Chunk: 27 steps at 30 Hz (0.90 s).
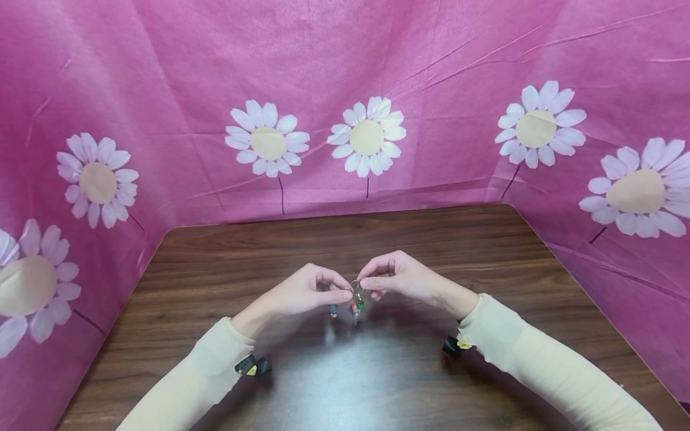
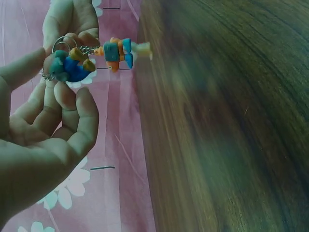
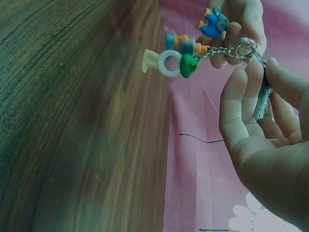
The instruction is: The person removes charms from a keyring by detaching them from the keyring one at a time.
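Both hands meet above the tabletop [image 1: 377,371]: left hand [image 1: 302,294] and right hand [image 1: 401,276] pinch the key ring [image 1: 356,287] (charms [image 3: 179,54] dangling); nothing is detached yet.

Above the table [image 1: 215,251], at centre, both hands meet — left hand [image 1: 302,293] at nine o'clock, right hand [image 1: 401,278] at three — the keyring [image 1: 356,288] between them, its charms [image 1: 357,305] hanging toward six.

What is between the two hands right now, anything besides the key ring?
Only the key ring with its chain of coloured charms spans the gap between left hand and right hand; the wrist views show it best.
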{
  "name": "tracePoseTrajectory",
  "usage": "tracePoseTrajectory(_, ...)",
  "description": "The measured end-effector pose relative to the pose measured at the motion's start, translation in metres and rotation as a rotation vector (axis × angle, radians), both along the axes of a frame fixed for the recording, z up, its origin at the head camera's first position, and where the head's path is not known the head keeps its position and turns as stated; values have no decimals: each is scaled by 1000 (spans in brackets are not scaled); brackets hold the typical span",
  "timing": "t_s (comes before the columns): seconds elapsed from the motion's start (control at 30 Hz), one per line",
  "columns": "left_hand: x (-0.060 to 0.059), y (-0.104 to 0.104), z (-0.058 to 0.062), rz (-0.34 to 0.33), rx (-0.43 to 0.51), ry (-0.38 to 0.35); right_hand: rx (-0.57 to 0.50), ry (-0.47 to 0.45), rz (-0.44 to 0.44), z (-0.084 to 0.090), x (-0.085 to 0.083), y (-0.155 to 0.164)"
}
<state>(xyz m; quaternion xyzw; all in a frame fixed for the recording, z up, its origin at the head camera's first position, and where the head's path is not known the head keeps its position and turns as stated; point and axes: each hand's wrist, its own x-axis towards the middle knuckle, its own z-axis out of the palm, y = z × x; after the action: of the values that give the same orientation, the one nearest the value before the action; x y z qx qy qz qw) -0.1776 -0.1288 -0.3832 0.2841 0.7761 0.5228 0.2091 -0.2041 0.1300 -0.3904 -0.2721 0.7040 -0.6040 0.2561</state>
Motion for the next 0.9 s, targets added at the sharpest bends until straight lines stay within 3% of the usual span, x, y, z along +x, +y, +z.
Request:
tracePoseTrajectory(0.1,1,1,0,6,6,31,2,11,1,0,1,0)
tracePoseTrajectory(0.3,4,5,2,100,-2,97,0,-6,-20,0,2,4)
tracePoseTrajectory(0.9,6,12,2,197,103,98,-69,-20,-6,-14,5,2)
